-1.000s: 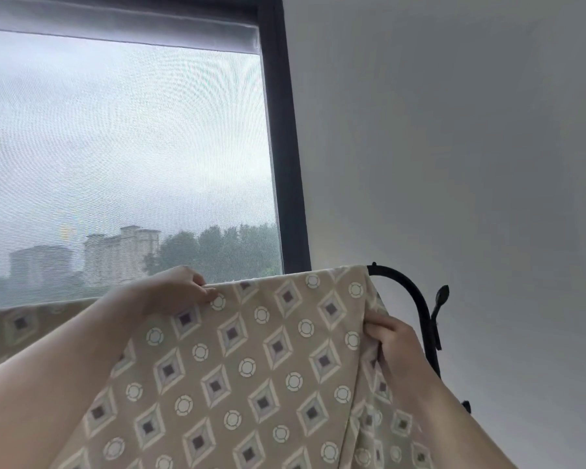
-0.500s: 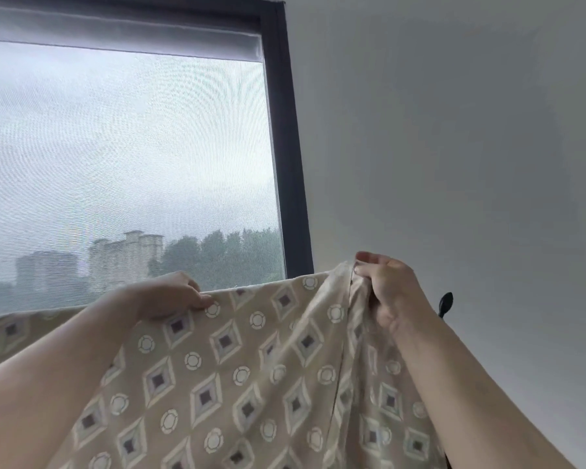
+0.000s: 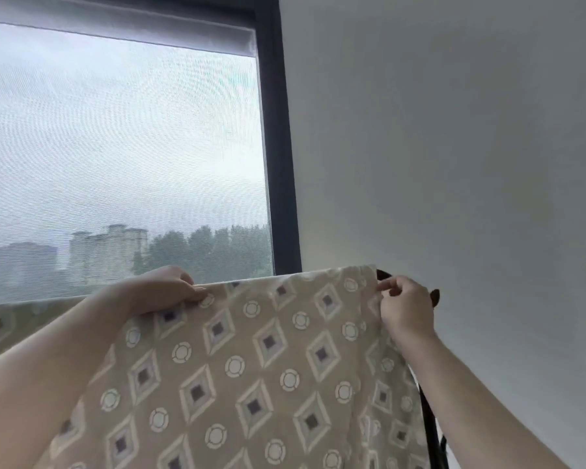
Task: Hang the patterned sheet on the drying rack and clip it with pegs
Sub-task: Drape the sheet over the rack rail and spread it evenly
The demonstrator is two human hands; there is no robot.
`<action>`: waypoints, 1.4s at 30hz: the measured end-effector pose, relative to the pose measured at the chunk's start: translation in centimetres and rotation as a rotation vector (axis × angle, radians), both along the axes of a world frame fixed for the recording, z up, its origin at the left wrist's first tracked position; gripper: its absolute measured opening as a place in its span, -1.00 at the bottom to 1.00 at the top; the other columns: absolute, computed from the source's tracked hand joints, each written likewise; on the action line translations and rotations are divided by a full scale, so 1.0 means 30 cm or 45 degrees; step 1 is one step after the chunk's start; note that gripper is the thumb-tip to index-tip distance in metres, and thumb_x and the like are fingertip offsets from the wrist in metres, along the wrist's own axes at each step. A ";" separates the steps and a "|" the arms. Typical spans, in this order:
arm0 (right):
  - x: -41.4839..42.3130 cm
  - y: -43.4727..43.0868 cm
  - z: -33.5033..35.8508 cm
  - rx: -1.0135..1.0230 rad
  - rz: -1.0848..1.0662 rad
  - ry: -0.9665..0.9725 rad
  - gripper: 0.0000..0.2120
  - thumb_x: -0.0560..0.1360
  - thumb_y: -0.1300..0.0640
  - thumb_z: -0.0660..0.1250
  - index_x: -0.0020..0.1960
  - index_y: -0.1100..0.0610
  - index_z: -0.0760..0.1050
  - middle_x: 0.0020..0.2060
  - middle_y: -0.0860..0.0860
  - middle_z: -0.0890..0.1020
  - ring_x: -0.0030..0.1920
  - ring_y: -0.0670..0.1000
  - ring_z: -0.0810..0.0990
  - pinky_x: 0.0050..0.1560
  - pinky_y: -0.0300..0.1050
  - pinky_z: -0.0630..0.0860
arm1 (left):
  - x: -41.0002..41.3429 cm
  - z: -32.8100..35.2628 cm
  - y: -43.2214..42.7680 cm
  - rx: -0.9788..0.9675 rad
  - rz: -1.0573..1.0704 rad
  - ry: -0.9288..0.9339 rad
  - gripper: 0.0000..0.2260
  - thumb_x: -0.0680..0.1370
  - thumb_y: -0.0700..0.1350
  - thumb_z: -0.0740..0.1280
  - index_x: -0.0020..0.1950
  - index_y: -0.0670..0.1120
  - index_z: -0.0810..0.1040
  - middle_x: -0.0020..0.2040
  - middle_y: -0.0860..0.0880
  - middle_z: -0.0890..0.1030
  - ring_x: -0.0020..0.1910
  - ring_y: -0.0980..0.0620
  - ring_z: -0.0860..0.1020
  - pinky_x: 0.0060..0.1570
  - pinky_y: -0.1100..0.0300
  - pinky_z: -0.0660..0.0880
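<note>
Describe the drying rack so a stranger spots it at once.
Find the dark window frame, then the patterned sheet hung below it. At the sheet's right edge, behind the right hand, runs the drying rack: thin and black, unlike the beige sheet and pale wall.

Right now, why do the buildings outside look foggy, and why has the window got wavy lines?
Head view: the buildings look pale behind the window's mesh screen, which makes rippled bands; the light is flat and grey, no hard shadows; the window frame leans from the wide lens; the patterned sheet looks sharp.
</note>
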State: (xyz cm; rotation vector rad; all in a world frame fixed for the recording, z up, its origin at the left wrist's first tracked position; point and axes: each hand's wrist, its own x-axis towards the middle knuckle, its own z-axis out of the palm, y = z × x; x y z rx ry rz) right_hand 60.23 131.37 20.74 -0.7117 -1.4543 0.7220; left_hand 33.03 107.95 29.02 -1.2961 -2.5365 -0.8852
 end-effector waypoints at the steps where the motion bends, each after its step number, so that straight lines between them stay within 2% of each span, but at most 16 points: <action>1: -0.003 -0.016 -0.052 0.085 -0.073 -0.043 -0.79 0.49 0.35 0.28 -0.16 0.08 0.58 -0.12 0.03 0.57 -0.15 0.02 0.55 -0.15 -0.20 0.36 | 0.004 0.000 -0.003 0.003 0.016 0.013 -0.70 0.50 0.05 0.42 -0.35 -0.09 0.56 -0.45 0.04 0.56 -0.40 0.06 0.49 -0.37 0.22 0.31; 3: -0.029 -0.050 -0.121 0.156 0.007 -0.047 -0.82 0.52 0.28 0.28 -0.09 0.06 0.61 -0.10 -0.03 0.61 -0.16 -0.06 0.58 -0.13 -0.21 0.42 | 0.004 0.001 -0.010 0.025 0.037 0.012 -0.71 0.50 0.03 0.43 -0.36 -0.08 0.58 -0.43 0.03 0.59 -0.35 0.03 0.53 -0.33 0.21 0.34; 7: -0.077 -0.095 -0.126 -0.113 0.322 -0.002 -0.89 0.53 0.00 0.30 -0.05 -0.03 0.60 -0.19 -0.13 0.69 -0.13 -0.07 0.65 -0.05 -0.10 0.55 | -0.022 0.006 -0.035 0.068 -0.071 -0.215 -0.61 0.58 -0.02 0.33 -0.39 -0.15 0.68 -0.31 -0.16 0.68 -0.25 -0.15 0.62 -0.10 0.01 0.54; 8: -0.086 -0.100 -0.114 -0.159 0.342 0.013 -0.86 0.50 -0.07 0.33 -0.06 -0.03 0.60 -0.19 -0.14 0.69 -0.11 -0.06 0.66 -0.01 -0.06 0.57 | -0.031 0.010 -0.037 0.059 -0.111 -0.254 -0.58 0.61 -0.07 0.29 -0.40 -0.16 0.69 -0.32 -0.20 0.67 -0.29 -0.15 0.62 -0.10 -0.02 0.55; 10: -0.107 -0.095 -0.091 -0.190 0.355 0.001 -0.76 0.42 -0.17 0.36 -0.13 -0.01 0.61 -0.23 -0.10 0.70 -0.12 -0.02 0.67 0.00 0.00 0.60 | -0.027 0.021 -0.044 0.027 -0.171 -0.241 -0.56 0.63 -0.16 0.25 -0.43 -0.18 0.64 -0.45 -0.12 0.61 -0.50 0.01 0.54 -0.35 0.22 0.50; 12: -0.119 -0.094 -0.067 -0.265 0.338 0.016 -0.74 0.40 -0.14 0.39 -0.25 0.05 0.62 -0.32 -0.03 0.70 -0.20 0.06 0.68 -0.05 0.06 0.62 | 0.006 0.044 -0.059 -0.002 -0.148 -0.178 -0.64 0.60 -0.16 0.30 -0.39 -0.13 0.61 -0.54 0.00 0.56 -0.63 0.15 0.43 -0.55 0.35 0.34; 15: -0.104 -0.091 -0.048 -0.222 0.024 -0.011 -0.73 0.41 -0.02 0.39 -0.38 0.12 0.55 -0.42 0.04 0.63 -0.31 0.11 0.62 -0.17 0.05 0.61 | 0.021 0.072 -0.078 0.030 -0.159 -0.107 -0.68 0.52 -0.20 0.41 -0.45 -0.09 0.62 -0.57 0.06 0.49 -0.64 0.19 0.36 -0.58 0.38 0.27; 18: -0.091 -0.100 -0.038 -0.153 -0.019 0.144 -0.64 0.47 0.21 0.33 -0.47 0.20 0.33 -0.53 0.08 0.44 -0.53 0.00 0.40 -0.53 -0.13 0.38 | 0.040 0.081 -0.061 0.087 -0.126 -0.011 -0.63 0.46 -0.25 0.47 -0.55 -0.06 0.59 -0.63 0.08 0.41 -0.66 0.19 0.29 -0.61 0.39 0.21; 22: -0.079 -0.103 -0.028 -0.138 0.049 0.166 -0.67 0.53 0.19 0.26 -0.40 0.10 0.33 -0.50 -0.02 0.43 -0.47 0.01 0.39 -0.37 -0.10 0.33 | 0.071 0.056 -0.021 0.307 -0.101 0.149 -0.71 0.44 -0.25 0.48 -0.46 -0.05 0.58 -0.64 0.12 0.46 -0.64 0.26 0.35 -0.60 0.38 0.27; 25: -0.065 -0.082 -0.013 -0.110 0.100 0.181 -0.69 0.53 0.22 0.23 -0.37 0.13 0.27 -0.47 0.00 0.39 -0.44 0.02 0.33 -0.35 -0.06 0.28 | 0.057 0.051 -0.043 0.451 -0.276 -0.119 -0.81 0.49 -0.18 0.45 -0.34 -0.12 0.62 -0.57 0.06 0.50 -0.63 0.19 0.36 -0.62 0.38 0.27; 28: -0.054 -0.078 -0.012 -0.032 0.129 0.154 -0.66 0.55 0.25 0.25 -0.35 0.14 0.23 -0.47 0.02 0.32 -0.43 0.02 0.26 -0.36 -0.07 0.23 | 0.043 0.083 -0.073 0.077 -0.335 -0.317 -0.79 0.55 -0.11 0.39 -0.21 -0.21 0.61 -0.51 0.00 0.42 -0.60 0.14 0.29 -0.59 0.34 0.18; 30: -0.050 -0.079 -0.006 -0.023 0.165 0.138 -0.66 0.56 0.25 0.25 -0.34 0.14 0.23 -0.46 0.01 0.31 -0.43 0.00 0.25 -0.38 -0.10 0.22 | 0.035 0.090 -0.076 -0.090 -0.291 -0.204 -0.74 0.55 -0.15 0.37 -0.34 -0.14 0.55 -0.55 0.01 0.34 -0.61 0.12 0.23 -0.57 0.32 0.14; 32: -0.042 -0.073 0.005 -0.048 0.219 0.133 -0.69 0.57 0.23 0.25 -0.31 0.14 0.25 -0.44 0.03 0.32 -0.41 0.01 0.27 -0.36 -0.09 0.23 | 0.028 0.096 -0.072 -0.043 -0.221 -0.125 -0.69 0.54 -0.20 0.38 -0.43 -0.10 0.56 -0.58 0.00 0.36 -0.63 0.12 0.25 -0.58 0.34 0.17; 35: -0.026 -0.055 0.018 -0.052 0.233 0.098 -0.74 0.57 0.22 0.25 -0.25 0.13 0.26 -0.40 0.05 0.31 -0.39 0.01 0.27 -0.38 -0.12 0.23 | 0.047 0.100 -0.051 0.049 -0.196 -0.010 -0.78 0.49 -0.22 0.43 -0.37 -0.10 0.64 -0.59 0.01 0.45 -0.64 0.14 0.33 -0.55 0.34 0.26; 39: -0.009 -0.049 0.043 -0.012 0.138 0.033 -0.77 0.55 0.26 0.23 -0.24 0.15 0.26 -0.42 0.04 0.30 -0.43 0.00 0.23 -0.59 -0.28 0.17 | 0.057 0.081 0.001 0.145 -0.121 0.375 -0.83 0.44 -0.21 0.47 -0.35 -0.05 0.67 -0.56 0.18 0.55 -0.54 0.29 0.44 -0.45 0.39 0.33; 42: -0.009 -0.049 0.048 0.000 0.127 0.047 -0.75 0.52 0.30 0.20 -0.29 0.14 0.24 -0.46 0.01 0.28 -0.46 -0.02 0.21 -0.62 -0.31 0.16 | 0.048 0.069 0.021 0.244 -0.190 0.411 -0.80 0.41 -0.25 0.48 -0.39 -0.02 0.65 -0.52 0.19 0.58 -0.52 0.33 0.49 -0.48 0.47 0.33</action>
